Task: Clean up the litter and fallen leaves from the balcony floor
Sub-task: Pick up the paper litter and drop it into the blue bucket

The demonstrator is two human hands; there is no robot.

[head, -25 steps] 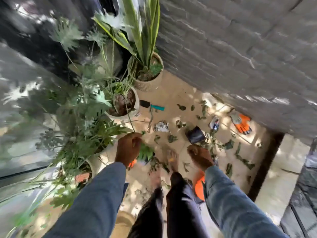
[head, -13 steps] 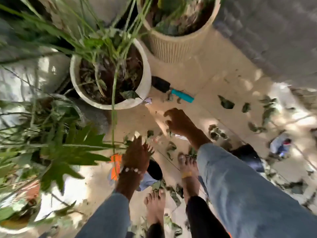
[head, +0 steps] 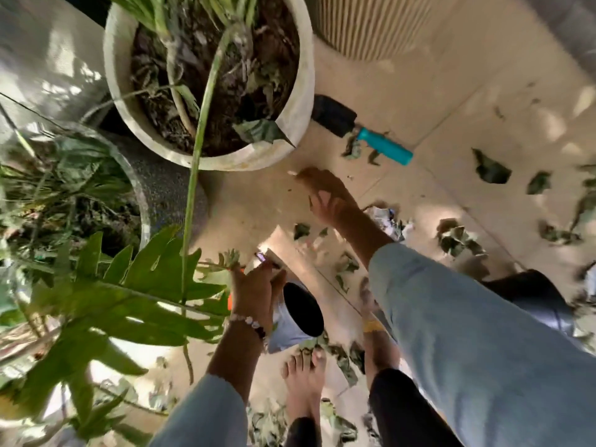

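Green fallen leaves (head: 491, 171) lie scattered over the beige tiled balcony floor (head: 451, 101), with more leaves (head: 458, 241) to the right of my arm. A crumpled piece of paper litter (head: 385, 221) shows just behind my right wrist. My right hand (head: 325, 198) reaches low over the floor beside the white pot, fingers stretched out and blurred, near a small pale scrap (head: 292, 172). My left hand (head: 254, 288) grips the rim of a pale bag with a dark opening (head: 303, 312); a small wrapper shows at its fingertips.
A white pot (head: 300, 101) with soil and long leaves stands ahead, a ribbed beige pot (head: 371, 30) behind it, a grey speckled pot (head: 167, 195) at left. A teal-handled trowel (head: 383, 150) lies on the tiles. A black pot (head: 532, 301) lies at right. My bare feet (head: 306, 379) stand among leaves.
The view has dropped closer to the floor. My right hand has moved forward and left toward the white pot. My left hand's spread fingers have closed on the bag's rim.
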